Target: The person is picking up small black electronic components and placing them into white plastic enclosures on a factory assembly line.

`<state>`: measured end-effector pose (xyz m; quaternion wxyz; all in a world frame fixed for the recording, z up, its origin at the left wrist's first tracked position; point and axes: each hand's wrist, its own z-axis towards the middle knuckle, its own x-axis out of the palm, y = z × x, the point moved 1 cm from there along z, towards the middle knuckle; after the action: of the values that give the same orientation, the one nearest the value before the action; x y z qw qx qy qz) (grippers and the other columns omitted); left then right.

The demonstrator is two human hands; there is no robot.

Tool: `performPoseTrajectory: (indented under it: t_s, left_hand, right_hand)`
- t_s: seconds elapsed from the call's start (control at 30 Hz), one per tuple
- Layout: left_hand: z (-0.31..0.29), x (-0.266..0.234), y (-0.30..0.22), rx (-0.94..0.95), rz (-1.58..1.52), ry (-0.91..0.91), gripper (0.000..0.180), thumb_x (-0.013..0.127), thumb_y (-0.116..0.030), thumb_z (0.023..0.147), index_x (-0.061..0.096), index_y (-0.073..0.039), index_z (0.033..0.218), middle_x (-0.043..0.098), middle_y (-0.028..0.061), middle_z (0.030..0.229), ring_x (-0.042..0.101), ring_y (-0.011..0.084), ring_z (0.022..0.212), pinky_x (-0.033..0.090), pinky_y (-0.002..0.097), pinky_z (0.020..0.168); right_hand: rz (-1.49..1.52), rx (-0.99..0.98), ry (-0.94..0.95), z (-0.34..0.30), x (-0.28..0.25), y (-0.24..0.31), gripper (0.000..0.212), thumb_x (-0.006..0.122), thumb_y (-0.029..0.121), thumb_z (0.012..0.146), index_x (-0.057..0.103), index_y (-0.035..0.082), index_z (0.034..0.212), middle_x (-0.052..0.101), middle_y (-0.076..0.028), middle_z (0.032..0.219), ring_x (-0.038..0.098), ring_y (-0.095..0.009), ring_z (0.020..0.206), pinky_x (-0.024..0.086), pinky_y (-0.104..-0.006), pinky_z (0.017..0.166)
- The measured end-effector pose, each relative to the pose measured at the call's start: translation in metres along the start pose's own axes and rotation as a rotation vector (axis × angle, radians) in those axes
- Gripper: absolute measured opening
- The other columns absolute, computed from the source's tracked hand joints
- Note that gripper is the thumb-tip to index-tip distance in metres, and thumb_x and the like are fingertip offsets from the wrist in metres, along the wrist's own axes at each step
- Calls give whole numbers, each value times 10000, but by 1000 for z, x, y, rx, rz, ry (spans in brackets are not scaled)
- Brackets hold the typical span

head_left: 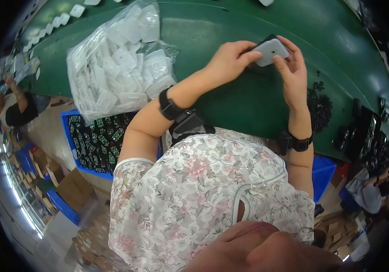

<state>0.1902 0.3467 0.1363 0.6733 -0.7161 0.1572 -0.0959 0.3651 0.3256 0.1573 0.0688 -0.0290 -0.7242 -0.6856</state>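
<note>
Over the green work surface, both hands hold a small white plastic casing (270, 51) with rounded corners and a dark spot in its middle. A black part (267, 40) shows along its far edge; how the two are joined I cannot tell. My left hand (236, 59) pinches the casing at its left side, thumb on the white face. From the right, my right hand (293, 65) grips it with the thumb on the near face and fingers round the far edge. A clear plastic bag (83, 86) full of white casings (124, 61) lies left of my left hand.
A blue bin (67, 136) of black parts with green boards stands below the table's left edge. Small black pieces (320, 106) lie right of my right forearm, with black bagged items (362, 136) beyond. White pieces (56, 21) line the far left. Other people (20, 104) sit either side.
</note>
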Motion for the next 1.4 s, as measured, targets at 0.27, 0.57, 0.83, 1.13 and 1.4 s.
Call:
performPoseTrajectory:
  t_s: [0.27, 0.57, 0.83, 1.13, 1.4]
  left_hand:
    - [-5, -7, -18, 155, 137, -234, 332, 692, -207, 812, 585, 41, 1005, 642, 131, 860, 619, 280, 817, 494, 357, 724]
    - [-59, -151, -13, 192, 1442, -519, 186, 543, 15, 707, 599, -16, 882, 570, 122, 901, 526, 306, 893, 470, 365, 765]
    - [-26, -179, 12, 250, 1494, -359, 328, 620, 4, 690, 561, 3, 1013, 581, 152, 1031, 523, 340, 979, 428, 395, 879]
    - [-43, -174, -7, 100, 1512, -453, 319, 705, -101, 747, 591, -37, 1039, 559, 163, 976, 542, 344, 950, 432, 422, 813]
    - [-73, -114, -32, 95, 964, -538, 160, 647, -107, 850, 572, -28, 967, 610, 109, 797, 606, 186, 632, 473, 312, 548]
  right_hand:
    - [-216, -161, -96, 61, -25, 8, 323, 585, 104, 921, 538, -18, 1216, 591, -92, 1173, 550, -155, 1071, 422, -286, 945]
    - [-631, 75, -96, 137, -118, -5, 323, 632, 252, 889, 641, 67, 1153, 637, -15, 1048, 551, -121, 992, 405, -267, 893]
    - [-652, -134, -57, 131, -124, 2, 335, 620, 239, 898, 621, 47, 1173, 630, -24, 1081, 552, -107, 976, 407, -238, 877]
    - [-976, -192, -452, 1, -157, 39, 187, 662, 148, 851, 686, 58, 1013, 665, 6, 919, 574, -73, 803, 450, -223, 732]
    - [-1222, -179, -439, -22, -143, -3, 138, 673, 149, 808, 653, 60, 911, 608, -32, 847, 579, -174, 767, 469, -299, 700]
